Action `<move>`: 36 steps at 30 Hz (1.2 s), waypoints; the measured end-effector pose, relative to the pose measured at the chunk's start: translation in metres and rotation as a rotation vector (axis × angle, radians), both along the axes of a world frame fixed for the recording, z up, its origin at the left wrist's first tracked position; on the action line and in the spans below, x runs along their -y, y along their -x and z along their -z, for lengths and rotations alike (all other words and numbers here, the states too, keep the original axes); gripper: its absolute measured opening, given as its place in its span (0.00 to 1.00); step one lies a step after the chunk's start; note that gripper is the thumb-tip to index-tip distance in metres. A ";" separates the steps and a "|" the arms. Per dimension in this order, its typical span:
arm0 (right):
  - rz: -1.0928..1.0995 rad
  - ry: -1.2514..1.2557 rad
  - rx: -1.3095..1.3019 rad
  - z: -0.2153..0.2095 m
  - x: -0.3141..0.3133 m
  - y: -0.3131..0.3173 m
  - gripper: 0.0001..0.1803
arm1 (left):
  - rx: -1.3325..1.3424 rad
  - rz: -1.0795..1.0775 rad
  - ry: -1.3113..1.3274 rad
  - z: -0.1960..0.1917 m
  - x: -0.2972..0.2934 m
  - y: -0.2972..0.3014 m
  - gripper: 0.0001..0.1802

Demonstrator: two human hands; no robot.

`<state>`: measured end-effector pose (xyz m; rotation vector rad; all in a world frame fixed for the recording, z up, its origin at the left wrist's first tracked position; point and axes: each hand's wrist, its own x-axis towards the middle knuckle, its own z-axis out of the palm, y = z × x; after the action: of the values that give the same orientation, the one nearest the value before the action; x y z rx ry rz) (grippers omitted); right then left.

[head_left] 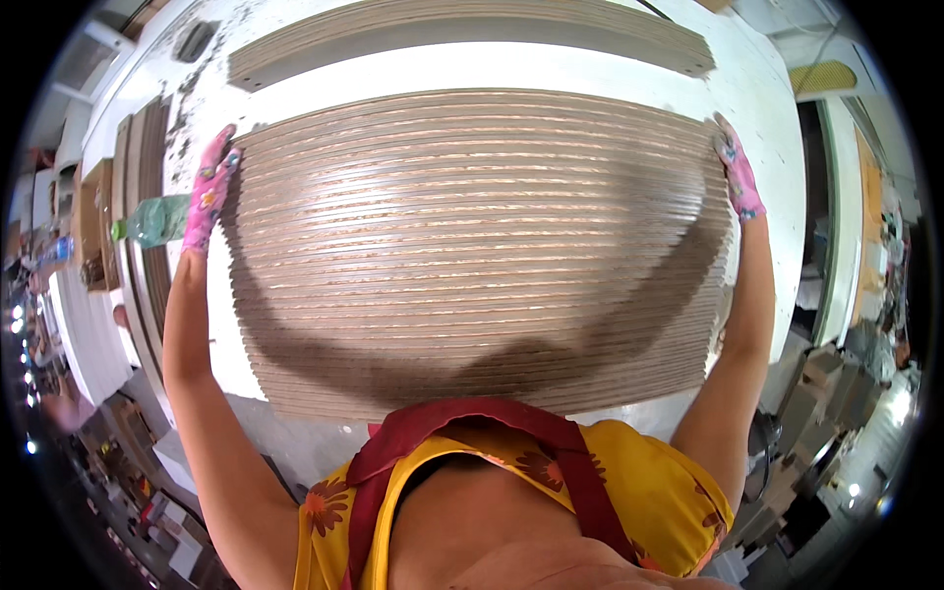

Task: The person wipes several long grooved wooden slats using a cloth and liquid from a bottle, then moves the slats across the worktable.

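Observation:
A wide row of long brown-grey wooden slats [472, 236], packed side by side, lies across the white table before me. At its far left corner my left hand [208, 192], in a pink flowered glove, rests against the slat ends with fingers stretched out. My right hand [737, 169], gloved the same way, lies along the far right corner, its fingers also extended and touching the ends. Neither hand wraps round a slat. The inner sides of both hands are partly hidden. A shadow of my arms and head falls over the slats.
Beyond the row lies a second bundle of slats [472, 31] on the white table [767, 98]. Left of my left hand are a green-capped plastic bottle [157, 221], upright-looking boards [147, 157] and a cardboard box [96, 226]. Cartons [821, 393] are stacked at the right.

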<state>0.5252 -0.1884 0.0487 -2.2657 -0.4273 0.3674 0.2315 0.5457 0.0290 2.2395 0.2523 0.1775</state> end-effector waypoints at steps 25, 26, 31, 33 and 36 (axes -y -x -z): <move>0.201 -0.331 -0.363 0.042 0.083 -0.012 0.30 | -0.328 -0.336 0.051 -0.028 0.013 -0.022 0.28; 0.261 -0.197 -0.419 0.026 0.071 -0.017 0.32 | -0.390 -0.333 -0.055 -0.033 0.005 -0.025 0.26; 0.349 -0.048 -0.278 -0.006 0.006 -0.087 0.38 | -0.059 -0.622 0.598 -0.001 -0.073 -0.076 0.38; 0.595 -0.120 -0.254 -0.016 0.020 -0.098 0.42 | -0.062 -0.618 0.625 0.001 -0.015 -0.148 0.42; 0.716 -0.120 -0.334 -0.012 -0.004 -0.136 0.48 | -0.209 -0.619 0.456 -0.009 -0.034 -0.174 0.38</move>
<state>0.6607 -0.1846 0.0611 -2.0257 0.5130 0.3196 0.4058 0.5797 0.0377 1.6688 0.9954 0.1901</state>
